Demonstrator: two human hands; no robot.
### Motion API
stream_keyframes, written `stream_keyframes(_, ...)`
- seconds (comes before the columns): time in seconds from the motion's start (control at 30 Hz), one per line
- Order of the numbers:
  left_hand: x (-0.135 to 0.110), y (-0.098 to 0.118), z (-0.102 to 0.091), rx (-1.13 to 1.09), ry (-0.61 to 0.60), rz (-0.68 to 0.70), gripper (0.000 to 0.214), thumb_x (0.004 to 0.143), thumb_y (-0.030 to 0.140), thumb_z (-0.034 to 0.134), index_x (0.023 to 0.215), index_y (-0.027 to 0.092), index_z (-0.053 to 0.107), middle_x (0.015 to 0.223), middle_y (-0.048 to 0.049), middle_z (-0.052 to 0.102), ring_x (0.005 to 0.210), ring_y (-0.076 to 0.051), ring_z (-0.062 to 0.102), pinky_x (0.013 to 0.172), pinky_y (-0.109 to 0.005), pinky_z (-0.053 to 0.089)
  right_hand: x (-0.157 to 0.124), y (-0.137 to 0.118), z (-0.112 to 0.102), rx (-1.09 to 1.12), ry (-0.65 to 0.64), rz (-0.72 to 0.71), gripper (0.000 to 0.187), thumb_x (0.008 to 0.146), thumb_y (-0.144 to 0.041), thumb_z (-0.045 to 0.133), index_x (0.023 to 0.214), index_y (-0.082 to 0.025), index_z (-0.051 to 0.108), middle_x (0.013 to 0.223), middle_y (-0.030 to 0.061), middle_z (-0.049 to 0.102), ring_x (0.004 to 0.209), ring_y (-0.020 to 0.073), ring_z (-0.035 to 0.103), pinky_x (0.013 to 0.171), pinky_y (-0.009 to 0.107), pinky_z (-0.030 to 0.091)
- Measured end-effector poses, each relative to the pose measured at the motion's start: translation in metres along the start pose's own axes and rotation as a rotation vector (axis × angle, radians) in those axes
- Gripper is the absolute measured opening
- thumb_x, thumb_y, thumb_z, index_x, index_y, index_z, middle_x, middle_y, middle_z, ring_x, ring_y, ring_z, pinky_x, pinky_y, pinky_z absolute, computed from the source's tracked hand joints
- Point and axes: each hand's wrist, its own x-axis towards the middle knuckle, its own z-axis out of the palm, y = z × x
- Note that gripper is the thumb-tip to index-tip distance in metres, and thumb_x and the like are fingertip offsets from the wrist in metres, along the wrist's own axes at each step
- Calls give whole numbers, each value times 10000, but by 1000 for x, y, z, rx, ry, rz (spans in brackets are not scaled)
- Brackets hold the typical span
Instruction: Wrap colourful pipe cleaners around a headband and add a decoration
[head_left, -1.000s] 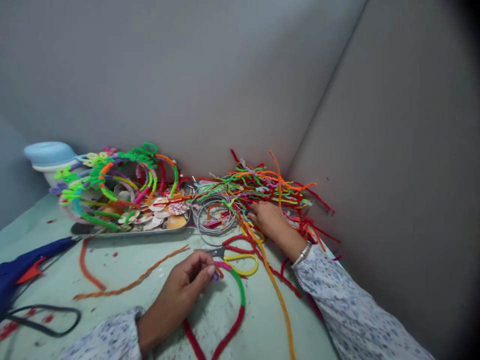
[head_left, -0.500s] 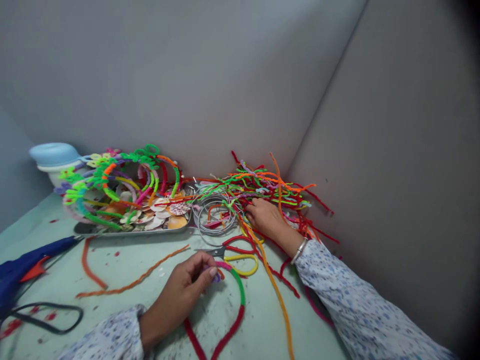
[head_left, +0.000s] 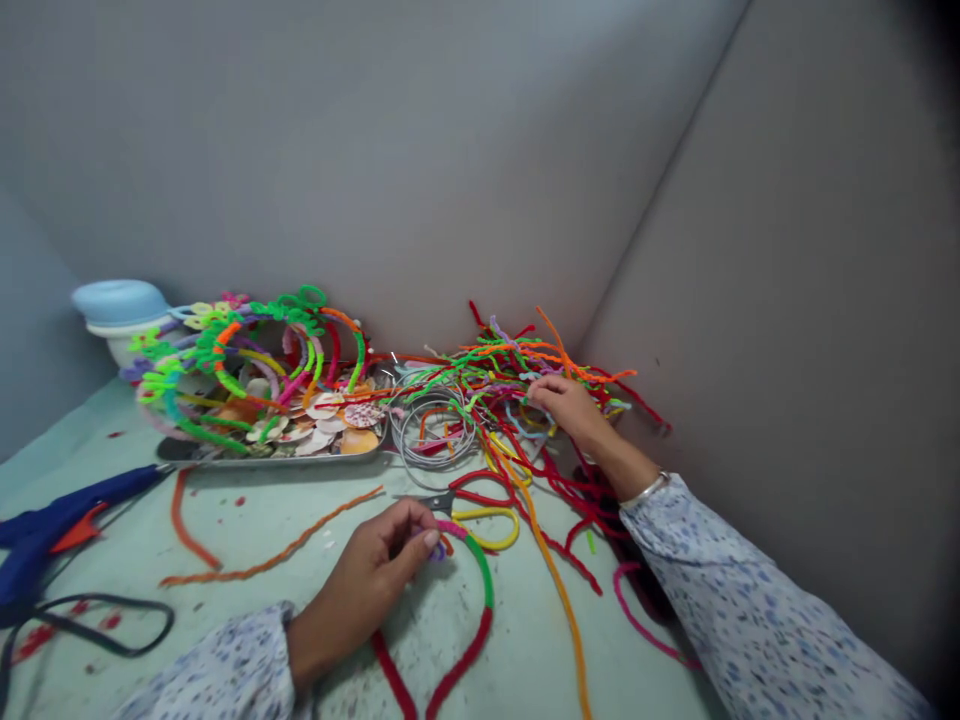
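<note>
My left hand [head_left: 382, 575] is closed in a pinch on a headband [head_left: 486, 580] wrapped in pink, green and dark red pipe cleaner. A small purple curl pokes out by its thumb. At the pile of many-coloured pipe cleaners [head_left: 495, 365], my right hand [head_left: 566, 405] has its fingers bent together among the strands; what lies between the fingertips is hidden. Just beyond my left hand lie scissors [head_left: 487, 528] with one red and one yellow handle. A coil of grey wire [head_left: 431, 450] rests left of the pile.
A metal tray [head_left: 300, 460] holds shells and several finished pipe-cleaner headbands [head_left: 225, 370]. Behind it stands a white tub with a blue lid [head_left: 121, 303]. A blue glue gun [head_left: 67, 525] with a dark cord lies at left. Loose orange pipe cleaners [head_left: 277, 560] lie on the table.
My right hand has moved right and slightly up within the pile, uncovering red strands below it. My left hand stays on the headband. The view has shifted slightly.
</note>
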Motion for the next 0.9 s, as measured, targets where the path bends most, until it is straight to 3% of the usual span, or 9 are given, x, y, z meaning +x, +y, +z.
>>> stream_keyframes(0.23,1,1,1,9,-4,-1,240,904,399,498,845,176,564,752,0,548,655,-128,457,586,-223,352,-4,3,-5,326,20,151,207,734,-357,484,754,-169,567,675,9,620,596,123,556,525,214,413)
stream_keyframes(0.37,1,2,1,-19,-7,-21,249,893,416,511,853,176,565,742,3,542,624,-121,440,561,-217,343,-1,3,-15,411,40,190,180,739,-351,523,771,-178,558,715,16,643,632,122,601,554,208,450)
stream_keyframes(0.57,1,-1,0,-21,-18,-11,236,893,409,514,864,180,564,739,9,542,622,-121,442,563,-216,353,8,-6,-32,425,109,241,102,775,-280,559,772,-179,550,689,22,661,615,118,631,596,221,502)
stream_keyframes(0.73,0,-2,0,-11,-18,-4,229,902,401,506,869,181,564,737,11,541,621,-119,434,561,-212,349,19,-7,-39,397,150,269,48,833,-200,476,813,-183,516,690,39,681,597,114,648,593,221,520)
stream_keyframes(0.9,0,-2,-1,22,-6,4,223,902,390,511,865,179,575,734,5,545,631,-123,440,570,-213,351,17,-6,-32,280,69,267,57,809,-183,483,776,-186,529,658,22,667,627,140,672,598,238,532)
